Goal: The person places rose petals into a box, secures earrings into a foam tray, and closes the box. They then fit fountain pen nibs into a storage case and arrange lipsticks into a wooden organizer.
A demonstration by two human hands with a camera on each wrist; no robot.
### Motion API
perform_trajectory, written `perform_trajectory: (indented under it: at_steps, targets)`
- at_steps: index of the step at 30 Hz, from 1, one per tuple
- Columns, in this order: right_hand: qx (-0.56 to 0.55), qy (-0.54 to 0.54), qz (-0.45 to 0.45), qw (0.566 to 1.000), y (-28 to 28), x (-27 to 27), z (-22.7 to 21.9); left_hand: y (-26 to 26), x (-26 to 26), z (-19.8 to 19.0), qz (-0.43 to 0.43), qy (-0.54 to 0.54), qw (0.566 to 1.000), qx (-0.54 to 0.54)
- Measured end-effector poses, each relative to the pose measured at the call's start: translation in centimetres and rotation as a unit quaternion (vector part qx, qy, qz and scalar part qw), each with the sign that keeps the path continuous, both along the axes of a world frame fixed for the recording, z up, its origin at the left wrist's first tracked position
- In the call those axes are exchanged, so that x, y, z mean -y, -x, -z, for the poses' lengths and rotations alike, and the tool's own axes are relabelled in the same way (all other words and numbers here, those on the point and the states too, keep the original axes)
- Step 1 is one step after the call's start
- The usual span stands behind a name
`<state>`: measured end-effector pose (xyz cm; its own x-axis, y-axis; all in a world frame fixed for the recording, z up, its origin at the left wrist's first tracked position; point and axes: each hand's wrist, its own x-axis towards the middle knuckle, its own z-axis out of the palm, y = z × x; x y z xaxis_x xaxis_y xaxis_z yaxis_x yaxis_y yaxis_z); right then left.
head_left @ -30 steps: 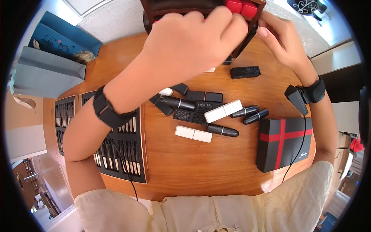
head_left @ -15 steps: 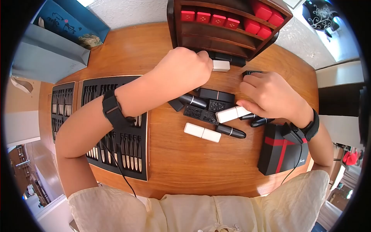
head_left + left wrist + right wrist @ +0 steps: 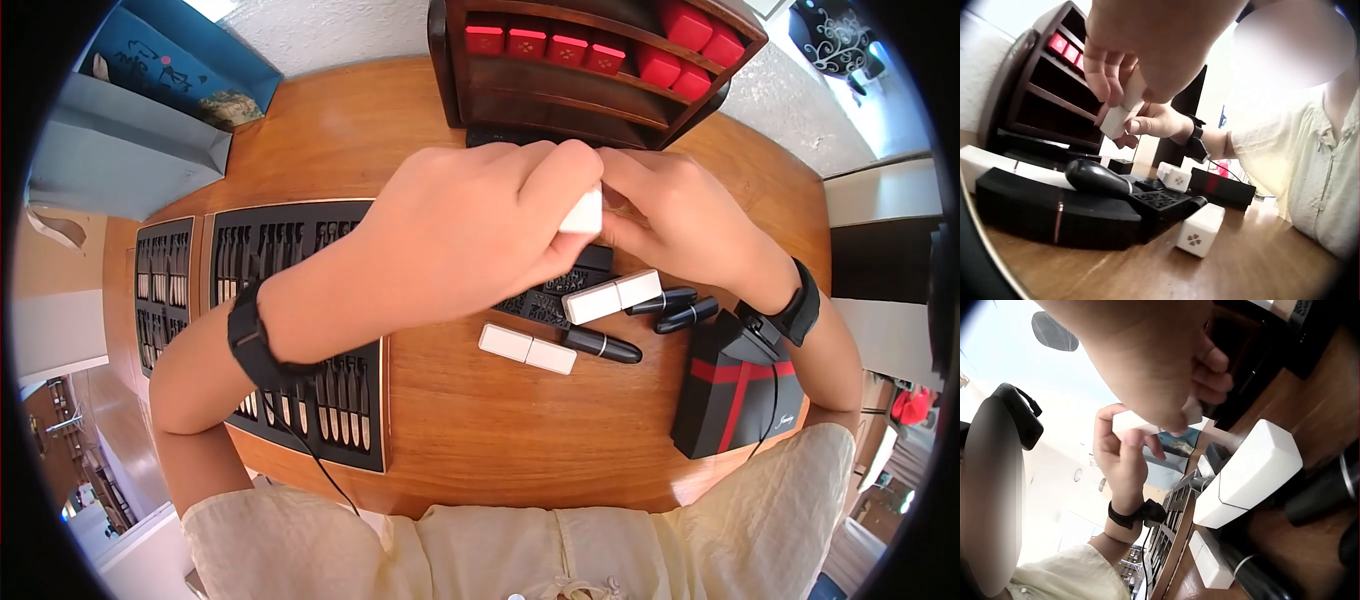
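Observation:
Both hands meet over the table in front of the small wooden rack. Between them is a white lipstick tube (image 3: 583, 214), square-sided, with a seam visible in the left wrist view. My left hand (image 3: 470, 225) grips one end with curled fingers. At the other end, the right hand (image 3: 685, 220) pinches the tube between thumb and fingers. Beneath the hands lies a loose pile: a white lipstick tube (image 3: 612, 296), a black rounded tube (image 3: 602, 345) and black patterned cases (image 3: 1161, 201). Another white tube (image 3: 527, 348) lies nearer me. The left hand hides part of the pile.
The wooden rack (image 3: 446, 75) at the back holds several red tubes (image 3: 527, 43). Trays (image 3: 375, 445) of slim black-and-silver pieces sit at left. Paper bags (image 3: 150, 150) stand at the back left. A black box with red ribbon (image 3: 700, 410) is at right.
Both hands came down from the rack. The left hand then moved from the rack's foot toward the right with the white tube, while the right hand left the pile and took hold of its other end.

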<state>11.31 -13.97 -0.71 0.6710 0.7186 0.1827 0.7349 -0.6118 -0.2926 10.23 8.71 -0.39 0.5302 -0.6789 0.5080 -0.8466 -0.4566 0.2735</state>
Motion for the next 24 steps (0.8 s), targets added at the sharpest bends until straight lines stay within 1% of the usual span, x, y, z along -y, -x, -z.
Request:
perform_trajectory:
  at_steps: [1,2,3,5,8,11,13,16,18,19,21,22,23,24]
  targets:
    - [-0.003,-0.054,-0.023,0.998,0.2,-0.2,0.0,0.4,-0.1,-0.2,0.000,-0.001,1.000,0.000]
    - [-0.005,-0.107,-0.046,0.993,0.4,-0.4,-0.1,0.8,-0.3,-0.6,0.002,0.023,0.999,-0.024]
    - [-0.005,-0.107,-0.045,0.993,0.6,-0.5,-0.2,1.1,-0.4,-1.1,0.003,0.046,0.998,-0.048]
    - [0.016,-0.127,-0.062,0.990,1.0,-0.5,-0.6,1.7,-0.8,-2.4,0.014,0.040,0.998,-0.055]
    - [-0.003,-0.138,-0.074,0.988,1.2,-0.5,-0.5,2.5,-1.0,-3.6,0.026,0.033,0.998,-0.051]
    - [0.012,-0.130,-0.089,0.987,1.5,-0.2,-1.0,2.8,-1.3,-3.9,0.026,0.022,0.999,-0.034]
    - [0.016,-0.122,-0.080,0.989,1.6,0.2,-0.9,2.7,-1.4,-3.8,0.023,0.009,0.999,-0.027]
    - [0.025,-0.115,-0.068,0.991,1.7,0.6,-0.6,2.4,-1.3,-3.2,0.038,0.021,0.998,-0.038]
    - [0.031,-0.115,-0.060,0.991,1.8,1.0,-0.5,2.6,-1.1,-2.8,0.059,0.003,0.998,0.004]
    - [0.039,-0.110,-0.052,0.992,1.7,1.2,-0.5,2.7,-1.0,-2.8,0.064,0.002,0.998,0.007]
    - [0.049,-0.104,-0.040,0.992,1.6,1.7,-0.9,2.9,-1.0,-2.5,0.056,-0.049,0.994,0.083]
    - [0.046,-0.060,-0.008,0.997,1.5,2.2,-1.2,2.5,-0.7,-2.1,0.050,-0.041,0.986,0.154]
    - [0.042,-0.016,0.024,0.999,1.5,2.6,-1.4,2.2,-0.5,-2.1,0.052,-0.041,0.985,0.156]
    - [0.053,0.009,0.031,0.998,1.1,3.2,-1.1,1.8,-0.3,-2.1,0.037,-0.059,0.974,0.214]
